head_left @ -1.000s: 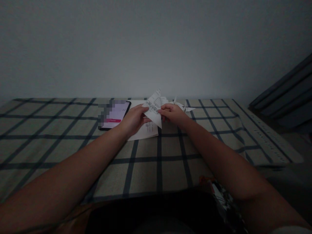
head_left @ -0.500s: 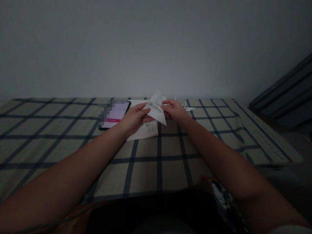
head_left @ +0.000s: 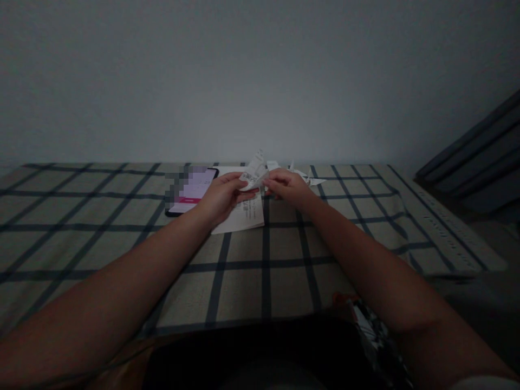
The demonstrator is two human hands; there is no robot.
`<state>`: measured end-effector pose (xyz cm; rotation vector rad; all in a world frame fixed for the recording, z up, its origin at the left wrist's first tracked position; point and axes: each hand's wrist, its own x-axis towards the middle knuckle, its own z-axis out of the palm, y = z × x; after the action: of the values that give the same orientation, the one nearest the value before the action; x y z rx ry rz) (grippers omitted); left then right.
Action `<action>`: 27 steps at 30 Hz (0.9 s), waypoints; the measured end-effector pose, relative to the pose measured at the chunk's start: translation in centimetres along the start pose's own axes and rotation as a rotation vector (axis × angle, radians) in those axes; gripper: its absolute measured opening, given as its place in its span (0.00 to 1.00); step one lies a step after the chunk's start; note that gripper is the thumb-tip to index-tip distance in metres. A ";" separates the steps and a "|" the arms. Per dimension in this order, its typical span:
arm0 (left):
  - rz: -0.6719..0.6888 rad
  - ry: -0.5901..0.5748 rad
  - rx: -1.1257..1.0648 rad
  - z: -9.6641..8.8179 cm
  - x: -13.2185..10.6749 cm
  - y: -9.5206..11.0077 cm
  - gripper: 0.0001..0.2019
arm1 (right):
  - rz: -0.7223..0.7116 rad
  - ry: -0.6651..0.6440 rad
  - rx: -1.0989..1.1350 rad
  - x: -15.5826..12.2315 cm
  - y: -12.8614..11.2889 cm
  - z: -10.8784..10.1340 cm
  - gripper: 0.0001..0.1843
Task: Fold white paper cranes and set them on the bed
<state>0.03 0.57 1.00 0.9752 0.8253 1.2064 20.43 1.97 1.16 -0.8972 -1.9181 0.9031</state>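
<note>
My left hand (head_left: 221,197) and my right hand (head_left: 287,186) meet over the far middle of a checked cloth. Both pinch a small folded piece of printed white paper (head_left: 254,173), held just above the cloth with its point tilted up. Under my hands lies a flat printed white sheet (head_left: 246,215). A finished white paper figure with pointed wings (head_left: 311,177) rests just behind my right hand.
A phone (head_left: 190,190) with a lit screen lies on the checked cloth (head_left: 122,233) left of my left hand. A plain wall rises behind. Dark striped fabric (head_left: 479,157) hangs at the right, past the cloth's edge.
The folded paper has been turned and folded smaller between my fingers; its long lower point no longer hangs down. Both hands stayed in place.
</note>
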 end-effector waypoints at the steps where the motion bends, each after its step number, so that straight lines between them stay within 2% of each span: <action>1: 0.015 -0.011 0.016 0.0 0.0 -0.1 0.09 | -0.010 0.011 -0.036 0.0 -0.1 -0.1 0.21; 4: 0.042 -0.049 0.045 0.1 0.0 -0.4 0.08 | 0.020 0.037 -0.110 -0.1 -0.4 -0.3 0.23; 7: 0.086 -0.064 0.113 0.0 0.0 -0.7 0.15 | 0.065 0.068 -0.107 -0.1 -0.3 -0.2 0.22; 10: 0.148 -0.064 0.312 -0.3 -0.2 -0.8 0.19 | 0.103 0.119 -0.014 0.0 0.0 0.1 0.19; 14: 0.194 -0.064 0.515 -0.4 -0.4 -0.8 0.18 | 0.144 0.181 0.110 0.3 0.7 0.5 0.19; 17: 0.195 -0.071 0.552 -0.3 -0.5 -0.7 0.16 | 0.147 0.188 0.142 0.5 1.0 0.6 0.21; 21: 0.192 -0.085 0.589 -0.3 -0.6 -0.7 0.15 | 0.080 0.194 0.138 0.7 0.9 0.5 0.17; 27: 0.234 -0.138 0.675 -0.8 -0.7 -1.1 0.14 | 0.055 0.103 0.100 0.3 0.2 0.3 0.18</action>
<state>-0.39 -0.03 -0.28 1.7232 1.0540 1.0500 20.12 2.28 1.01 -0.9229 -1.7530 0.9579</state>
